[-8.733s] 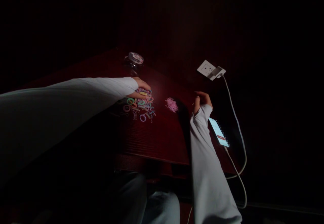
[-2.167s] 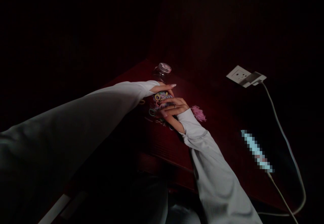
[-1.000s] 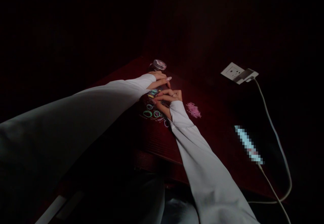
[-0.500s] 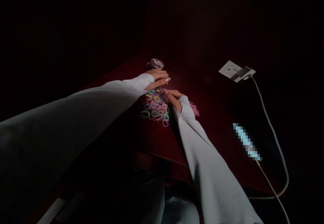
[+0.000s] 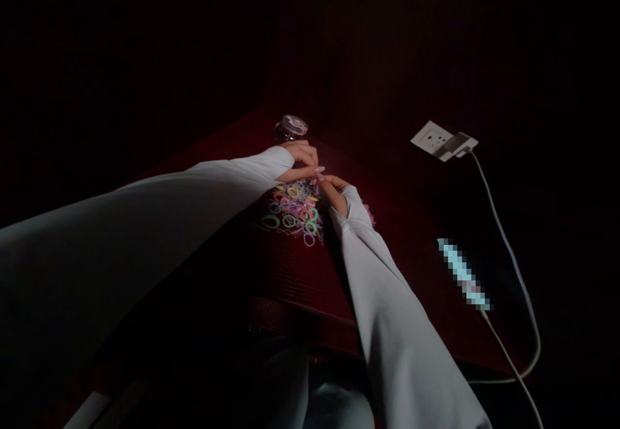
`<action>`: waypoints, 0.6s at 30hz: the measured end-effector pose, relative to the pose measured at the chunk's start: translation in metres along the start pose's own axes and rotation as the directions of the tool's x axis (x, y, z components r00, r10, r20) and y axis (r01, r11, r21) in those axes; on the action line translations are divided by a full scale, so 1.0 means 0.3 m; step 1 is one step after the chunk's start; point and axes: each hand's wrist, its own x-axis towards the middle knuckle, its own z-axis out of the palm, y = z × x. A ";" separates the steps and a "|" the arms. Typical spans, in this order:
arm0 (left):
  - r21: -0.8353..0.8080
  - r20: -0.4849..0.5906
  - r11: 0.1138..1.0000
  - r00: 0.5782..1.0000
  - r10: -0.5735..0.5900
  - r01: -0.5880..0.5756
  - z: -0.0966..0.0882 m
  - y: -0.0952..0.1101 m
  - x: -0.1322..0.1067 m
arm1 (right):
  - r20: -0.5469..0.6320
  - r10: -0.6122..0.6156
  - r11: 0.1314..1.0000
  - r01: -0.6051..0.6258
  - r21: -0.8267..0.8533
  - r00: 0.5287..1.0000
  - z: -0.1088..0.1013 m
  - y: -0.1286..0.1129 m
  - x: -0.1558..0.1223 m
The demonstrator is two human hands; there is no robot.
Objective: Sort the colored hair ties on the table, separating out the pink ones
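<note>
A loose pile of coloured hair ties (image 5: pixel 295 212) in green, yellow, pink and purple lies on the dark red table (image 5: pixel 290 274). Over its far edge my left hand (image 5: pixel 303 159) reaches in from the left, thumb and fingers drawn into a pinch. My right hand (image 5: pixel 335 190) meets it from the right, its thumb and fingertips pinched close against the left thumb. Whatever small thing sits between the fingertips is too small and dark to make out. Just beyond my left hand stands a round jar (image 5: pixel 293 126) with a patterned lid.
A pink bundle (image 5: pixel 371 214) shows partly behind my right wrist. On the right are a wall socket (image 5: pixel 431 139) with a plugged-in charger (image 5: pixel 460 145), its white cable (image 5: pixel 513 254), and a lit, pixelated phone (image 5: pixel 464 274). The surroundings are very dark.
My hands have come together, the left thumb now touching the right fingertips. The whole view has shifted slightly, so the pile, socket and phone appear a little further left.
</note>
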 end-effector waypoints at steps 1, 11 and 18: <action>-0.005 0.002 1.000 1.000 -0.007 0.007 -0.001 -0.001 0.000 | 0.010 0.044 0.997 -0.044 0.058 0.999 0.004 -0.003 0.000; 0.002 -0.056 0.999 0.998 -0.033 0.033 -0.027 -0.015 0.001 | 0.016 0.088 0.986 -0.090 0.139 0.996 0.007 -0.031 -0.016; -0.033 -0.038 0.999 0.999 0.016 -0.017 0.000 -0.040 -0.002 | -0.052 0.052 0.990 -0.045 0.131 0.997 -0.019 -0.057 -0.019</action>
